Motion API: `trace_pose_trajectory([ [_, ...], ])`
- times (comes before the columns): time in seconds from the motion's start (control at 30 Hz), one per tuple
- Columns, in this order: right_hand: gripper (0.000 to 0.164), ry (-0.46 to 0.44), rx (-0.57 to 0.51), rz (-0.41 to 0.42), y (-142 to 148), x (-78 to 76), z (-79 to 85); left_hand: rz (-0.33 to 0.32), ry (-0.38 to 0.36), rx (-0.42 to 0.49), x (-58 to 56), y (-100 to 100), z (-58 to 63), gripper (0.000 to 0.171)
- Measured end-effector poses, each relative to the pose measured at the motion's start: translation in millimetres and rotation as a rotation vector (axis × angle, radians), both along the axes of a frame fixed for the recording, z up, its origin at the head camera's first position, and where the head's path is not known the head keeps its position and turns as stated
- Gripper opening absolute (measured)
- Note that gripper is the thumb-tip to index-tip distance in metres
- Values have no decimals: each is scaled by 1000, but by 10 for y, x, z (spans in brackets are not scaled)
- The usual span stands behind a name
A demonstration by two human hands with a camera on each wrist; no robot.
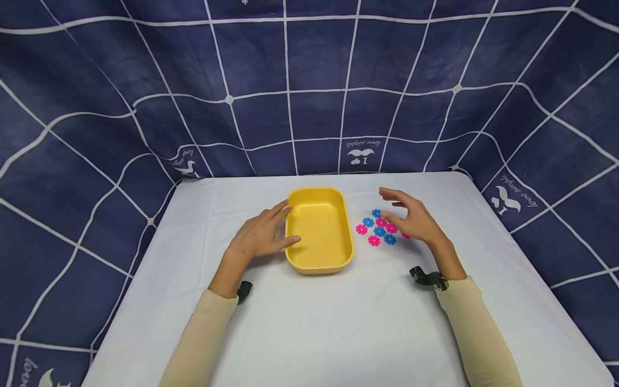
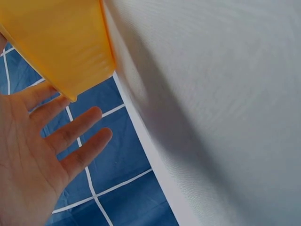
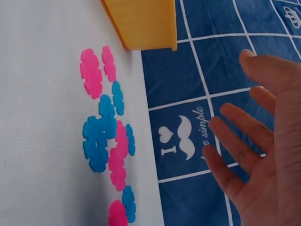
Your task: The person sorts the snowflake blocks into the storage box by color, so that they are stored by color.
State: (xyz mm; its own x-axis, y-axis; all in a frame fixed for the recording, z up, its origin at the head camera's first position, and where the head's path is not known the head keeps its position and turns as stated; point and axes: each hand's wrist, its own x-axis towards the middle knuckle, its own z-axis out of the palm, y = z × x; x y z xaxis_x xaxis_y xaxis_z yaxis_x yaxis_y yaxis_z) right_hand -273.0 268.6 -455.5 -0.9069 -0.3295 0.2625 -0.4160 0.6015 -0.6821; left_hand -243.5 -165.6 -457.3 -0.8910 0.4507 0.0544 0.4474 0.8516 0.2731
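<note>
A yellow rectangular tray (image 1: 319, 231) stands on the white table. At its left rim is my left hand (image 1: 261, 234), thumb reaching over the edge and the fingers spread; in the left wrist view this hand (image 2: 42, 141) has fingertips right at the rim of the tray (image 2: 70, 52). To the tray's right lie several flower-shaped plastic discs, pink (image 1: 374, 241) and blue (image 1: 379, 231), some overlapping. Over their right side hovers my right hand (image 1: 413, 217), holding nothing. The right wrist view shows that hand (image 3: 254, 150) with loosely spread fingers, beside the blue discs (image 3: 95, 143) and pink discs (image 3: 91, 74).
White cloth covers the table (image 1: 333, 328). Behind it and along both sides hangs a dark blue curtain (image 1: 314, 64) with white grid lines. Each wrist carries a small dark device, one by the right cuff (image 1: 425, 277) and one by the left (image 1: 244, 291).
</note>
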Motion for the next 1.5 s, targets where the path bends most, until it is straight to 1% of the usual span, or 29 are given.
trace_pose_trajectory([
  [0.2, 68, -47, 36, -7, 29, -30, -68, 0, -6, -12, 1, 1, -12, 103],
  [0.57, 65, -176, 144, -11, 144, -99, -135, 7, -13, -13, 8, -1, 1, 103],
  [0.73, 64, -214, 165, -27, 224, -115, -133, -1, -4, -8, -2, -6, -2, 103],
  [0.87, 58, -242, 172, -38, 272, -109, -133, -4, -2, -8, -2, -7, -2, 104],
  [1.03, 53, -263, 185, -49, 337, -99, -152, -5, -9, -2, 5, -5, -5, 104],
  [1.3, 52, -282, 192, -77, 448, -120, -222, 3, -19, -4, -2, -1, -12, 103],
  [1.5, 50, -269, 187, -80, 476, -127, -254, 6, -19, 1, -2, -4, -17, 103],
])
